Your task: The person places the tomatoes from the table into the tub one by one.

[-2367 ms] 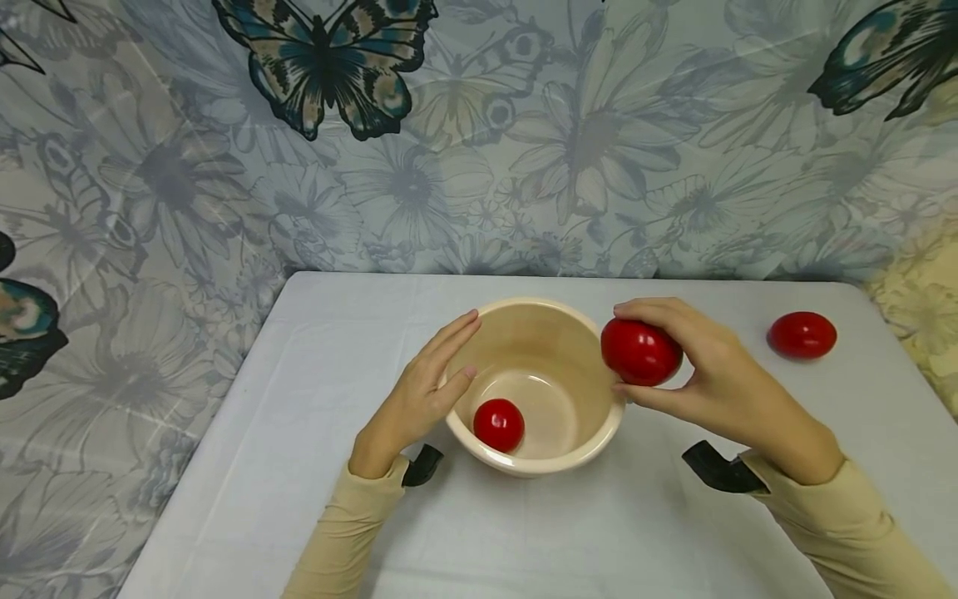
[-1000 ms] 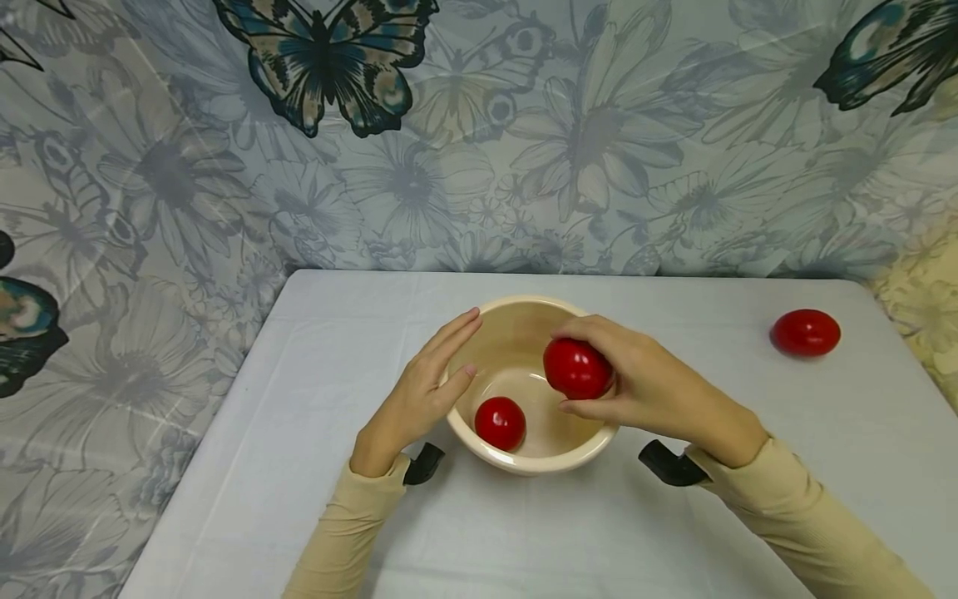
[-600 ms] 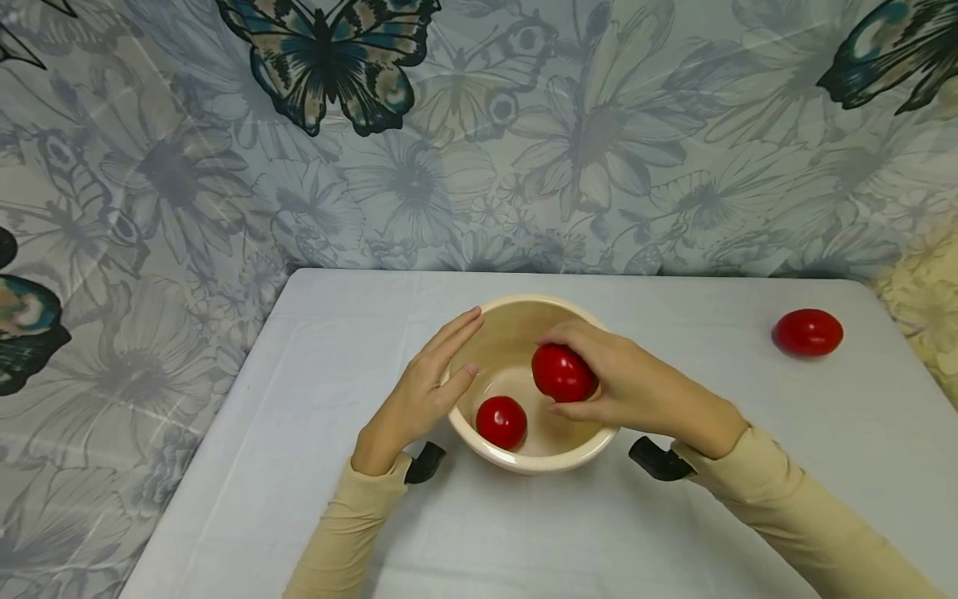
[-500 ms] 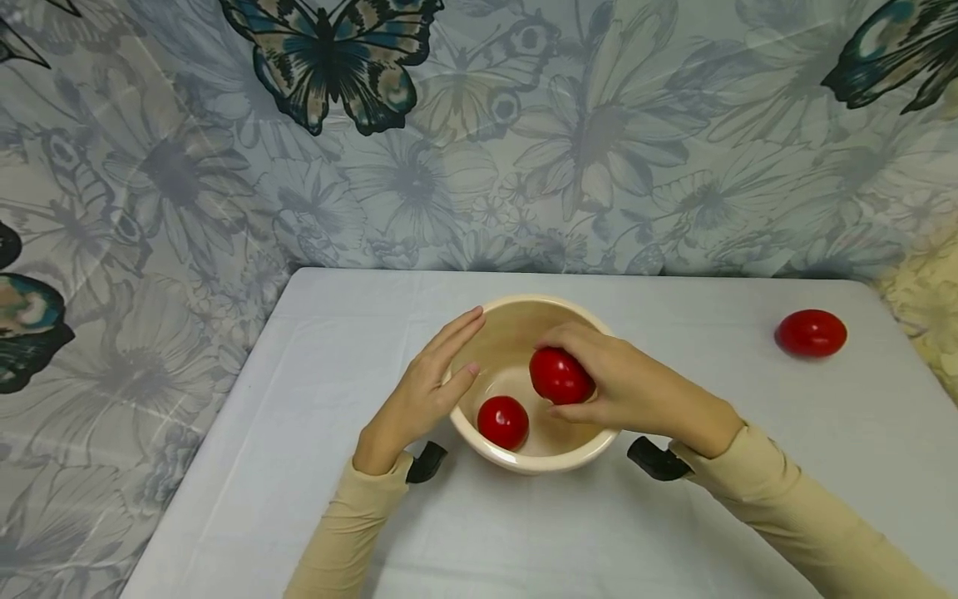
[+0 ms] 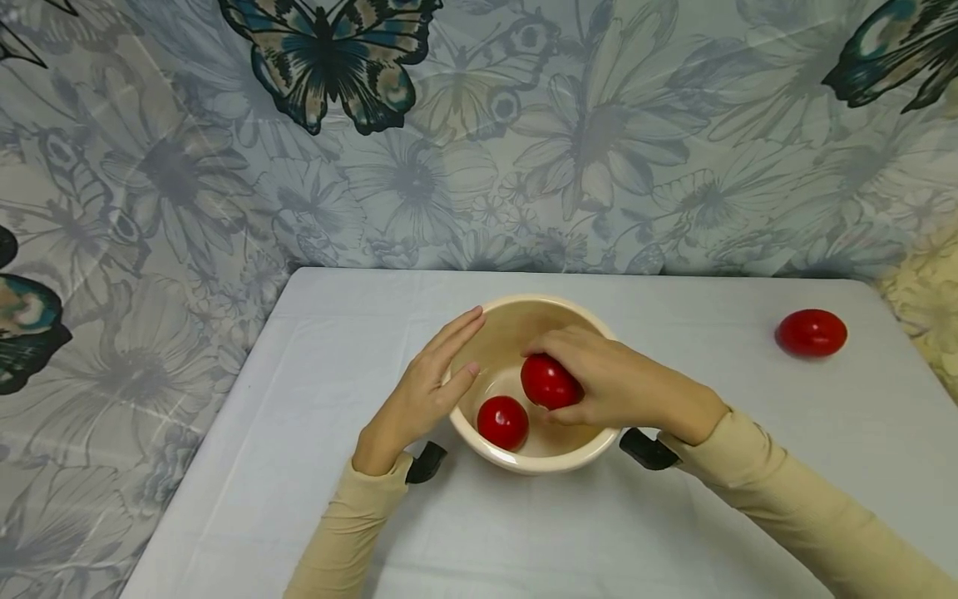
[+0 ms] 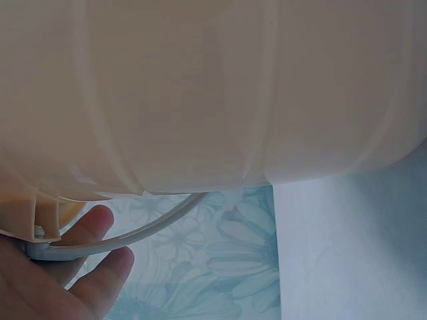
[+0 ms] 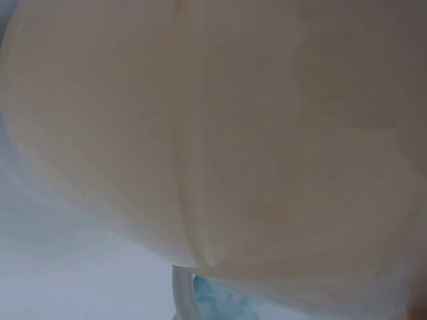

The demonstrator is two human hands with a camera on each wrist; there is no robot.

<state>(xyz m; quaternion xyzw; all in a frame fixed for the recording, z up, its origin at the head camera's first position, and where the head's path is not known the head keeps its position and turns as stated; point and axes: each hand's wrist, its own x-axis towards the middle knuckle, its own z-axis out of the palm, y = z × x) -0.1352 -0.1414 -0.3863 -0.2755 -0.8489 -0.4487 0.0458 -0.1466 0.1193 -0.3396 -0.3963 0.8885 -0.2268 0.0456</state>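
A cream plastic bucket [image 5: 531, 467] stands on the table, its ribbed outer wall [image 6: 193, 100] filling much of the left wrist view. My left hand [image 5: 415, 395] rests with straight, spread fingers against the left side of its rim. Inside the bucket, my right hand [image 5: 629, 387] grips a glossy red oval ball [image 5: 550, 381] between thumb and fingers. Close beside that, a second red ball [image 5: 502, 423] lies near the bucket's front left wall. In the right wrist view the bucket's wall [image 7: 120, 133] hides the held ball.
A third red oval ball [image 5: 812, 333] lies at the right back of the white-covered table [image 5: 262, 433]. A grey bail handle [image 6: 147, 230] hangs from the bucket by my left fingers. Behind the table is a floral cloth [image 5: 599, 150] with butterflies.
My right hand has carried the red ball leftward over the bucket's right rim and down inside, toward the other ball. My left hand has stayed at the rim.
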